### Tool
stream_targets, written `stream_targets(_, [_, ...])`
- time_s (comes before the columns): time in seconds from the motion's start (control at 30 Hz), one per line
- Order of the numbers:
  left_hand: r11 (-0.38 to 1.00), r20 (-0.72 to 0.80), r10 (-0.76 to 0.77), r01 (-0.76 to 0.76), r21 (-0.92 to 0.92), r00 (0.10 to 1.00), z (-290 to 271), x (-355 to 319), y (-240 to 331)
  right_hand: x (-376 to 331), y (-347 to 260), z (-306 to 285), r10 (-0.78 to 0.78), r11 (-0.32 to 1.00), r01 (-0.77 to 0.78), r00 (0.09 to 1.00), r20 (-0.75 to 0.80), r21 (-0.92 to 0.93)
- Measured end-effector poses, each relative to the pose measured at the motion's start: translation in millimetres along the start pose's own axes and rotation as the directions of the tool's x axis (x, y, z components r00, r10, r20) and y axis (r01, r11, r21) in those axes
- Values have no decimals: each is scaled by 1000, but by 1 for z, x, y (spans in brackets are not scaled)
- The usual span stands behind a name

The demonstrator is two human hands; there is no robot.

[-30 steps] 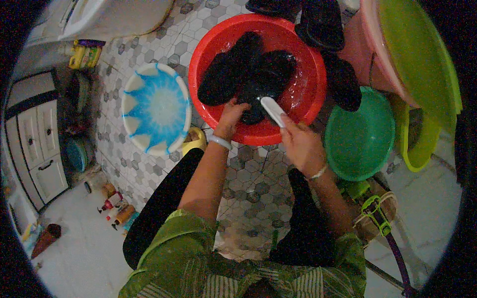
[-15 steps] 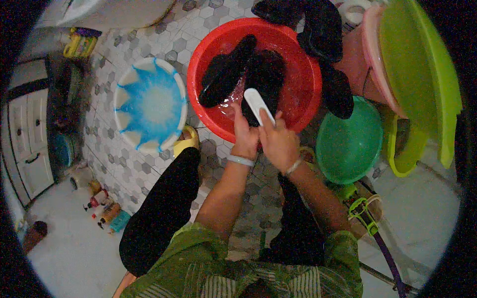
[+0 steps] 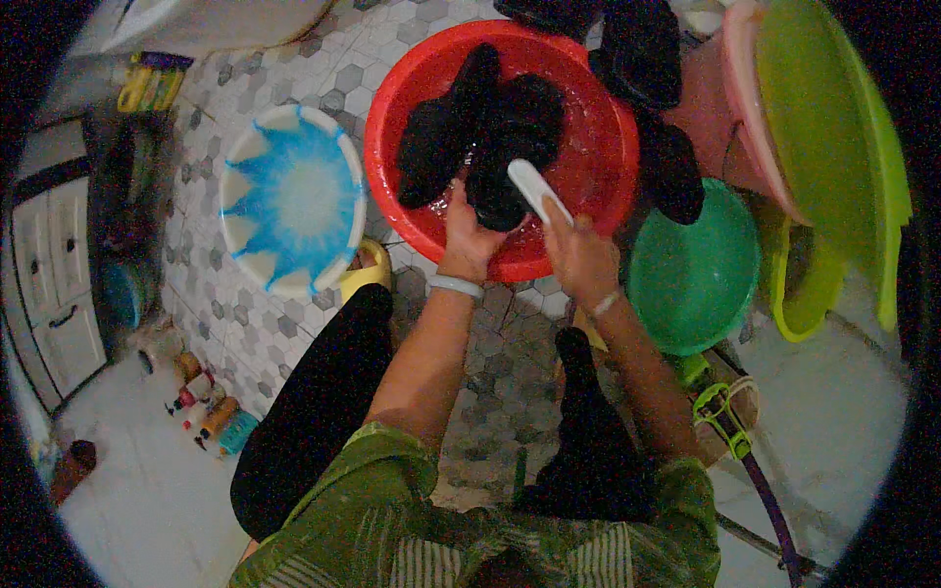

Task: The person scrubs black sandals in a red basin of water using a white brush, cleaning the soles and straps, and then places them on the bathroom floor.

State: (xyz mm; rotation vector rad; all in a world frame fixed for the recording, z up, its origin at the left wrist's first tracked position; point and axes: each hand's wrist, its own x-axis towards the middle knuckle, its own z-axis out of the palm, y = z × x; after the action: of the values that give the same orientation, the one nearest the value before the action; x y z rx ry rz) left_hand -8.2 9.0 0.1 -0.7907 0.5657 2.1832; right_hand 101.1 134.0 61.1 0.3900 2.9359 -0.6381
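Observation:
A red basin (image 3: pixel 380 162) with some water in it stands in front of me. Inside lie dark shoes; one black shoe (image 3: pixel 429 147) rests at the left of the basin. My left hand (image 3: pixel 470 238) is closed on the near end of another black shoe (image 3: pixel 502 201), at the basin's near edge. My right hand (image 3: pixel 582 263) grips a white brush (image 3: pixel 532 186), whose far end overlaps the held shoe in the picture. Any bristles are hidden underneath, so I cannot tell whether they touch the shoe.
More black shoes (image 3: pixel 642 59) lie beyond and right of the basin. A green basin (image 3: pixel 696 284) stands at the right, near a large lime-green tub (image 3: pixel 833 127). A blue-and-white basin (image 3: pixel 299 201) is on the left. Several bottles (image 3: pixel 218 419) stand at the lower left.
The right hand and brush have moved to the right, away from the left hand. My left hand has shifted slightly left and up, still on the shoe. The held shoe has tilted a little.

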Motion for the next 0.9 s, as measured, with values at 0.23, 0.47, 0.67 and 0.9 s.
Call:
stream_targets(0.23, [996, -182, 58, -46, 73, 982, 0, -1, 5, -15, -27, 9, -118, 981, 124, 992, -48, 147])
stream_targets(0.47, [998, 10, -27, 27, -59, 1000, -2, 5, -17, 38, 18, 35, 100, 992, -86, 983, -152, 91])
stream_targets(0.67, [996, -146, 3, 10, 90, 989, -18, 4, 10, -4, -3, 16, -84, 990, 87, 996, -34, 108])
stream_targets(0.9, [998, -183, 64, -64, 6, 981, -18, 15, -16, 21, -16, 35, -50, 998, 54, 995, -85, 45])
